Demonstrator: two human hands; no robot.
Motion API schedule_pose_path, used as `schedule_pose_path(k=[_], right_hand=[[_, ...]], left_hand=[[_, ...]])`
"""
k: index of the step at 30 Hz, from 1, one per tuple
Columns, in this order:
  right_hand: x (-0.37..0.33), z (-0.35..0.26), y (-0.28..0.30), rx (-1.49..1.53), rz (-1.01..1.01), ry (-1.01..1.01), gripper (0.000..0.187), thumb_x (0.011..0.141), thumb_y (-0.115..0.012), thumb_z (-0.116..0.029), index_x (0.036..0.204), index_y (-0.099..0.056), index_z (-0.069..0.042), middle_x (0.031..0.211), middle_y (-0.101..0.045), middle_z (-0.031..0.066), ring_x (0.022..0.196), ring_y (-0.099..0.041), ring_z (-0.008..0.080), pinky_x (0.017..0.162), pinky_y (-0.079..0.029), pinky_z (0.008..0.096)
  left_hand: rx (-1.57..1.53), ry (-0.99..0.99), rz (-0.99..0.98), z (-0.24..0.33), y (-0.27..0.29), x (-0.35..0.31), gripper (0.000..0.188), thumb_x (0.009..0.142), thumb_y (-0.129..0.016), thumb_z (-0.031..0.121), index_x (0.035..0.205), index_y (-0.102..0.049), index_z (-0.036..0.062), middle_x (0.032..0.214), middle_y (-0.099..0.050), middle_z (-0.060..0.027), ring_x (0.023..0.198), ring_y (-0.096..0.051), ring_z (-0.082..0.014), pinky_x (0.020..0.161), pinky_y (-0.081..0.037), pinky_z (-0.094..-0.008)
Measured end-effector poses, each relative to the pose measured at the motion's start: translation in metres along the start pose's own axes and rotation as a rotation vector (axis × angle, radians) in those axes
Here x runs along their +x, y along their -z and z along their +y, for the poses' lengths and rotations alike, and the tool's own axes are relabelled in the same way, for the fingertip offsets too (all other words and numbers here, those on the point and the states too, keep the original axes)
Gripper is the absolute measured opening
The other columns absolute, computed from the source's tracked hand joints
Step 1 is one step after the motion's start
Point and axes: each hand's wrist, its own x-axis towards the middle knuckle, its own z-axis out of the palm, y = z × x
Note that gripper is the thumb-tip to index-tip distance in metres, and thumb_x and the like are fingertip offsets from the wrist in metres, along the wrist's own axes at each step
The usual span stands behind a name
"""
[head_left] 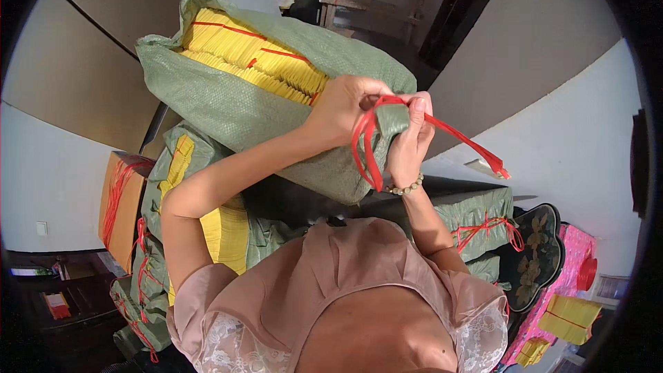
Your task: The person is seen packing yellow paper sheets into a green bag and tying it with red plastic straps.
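A large green woven sack [228, 103] lies before me, its far left end gaping over tightly packed yellow paper bundles [235, 45] bound with thin red ties. At its near right end, a gathered corner of the sack [394, 119] sticks up between my hands, and a red ribbon [364, 145] loops around it. My left hand [340, 107] is closed at the corner's left side, fingers curled on the ribbon. On the right side my right hand [411, 135] grips the gathered corner, thumb up against the ribbon, whose free end [476, 148] trails off rightward. Some fingertips are hidden.
Another open green sack [162, 166] with yellow paper stands at the left, beside a wooden board [114, 186] hung with red ribbons. A tied green sack [483, 217] and a dark patterned chair back [535, 252] are on the right. A wooden rack [369, 3] stands far behind.
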Motion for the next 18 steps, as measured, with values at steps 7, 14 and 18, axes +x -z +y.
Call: schedule_pose_path(k=[7,14,18], right_hand=[[0.001,0.004,0.003,0.02,0.004,0.044,0.031,0.104,-0.036,-0.021,0.082,-0.046,-0.002,0.076,-0.047,0.0014,0.073,-0.042,0.008,0.067,-0.038,0.0244],[0.0,0.0,0.001,0.058,0.022,0.039,0.024,0.102,-0.037,-0.014,0.08,-0.04,-0.005,0.079,-0.04,-0.0013,0.074,-0.037,0.0079,0.068,-0.036,0.023],[0.001,0.0,0.002,0.052,0.026,0.017,0.027,0.103,-0.037,-0.017,0.079,-0.041,-0.005,0.078,-0.041,-0.0016,0.073,-0.037,0.0074,0.067,-0.036,0.0234]], left_hand=[[0.616,-0.213,-0.058,0.037,0.001,0.014,0.016,0.078,-0.074,0.012,0.084,-0.065,0.0004,0.07,-0.068,-0.005,0.06,-0.058,-0.005,0.053,-0.043,-0.0239],[0.031,-0.064,0.115,0.007,-0.014,0.002,0.018,0.078,-0.071,0.008,0.09,-0.06,0.0014,0.072,-0.068,-0.0061,0.057,-0.048,-0.003,0.051,-0.039,-0.0207],[0.069,-0.124,0.114,0.012,-0.017,0.0,0.021,0.077,-0.072,0.009,0.091,-0.058,0.0016,0.08,-0.065,-0.0075,0.06,-0.052,-0.0078,0.052,-0.041,-0.023]])
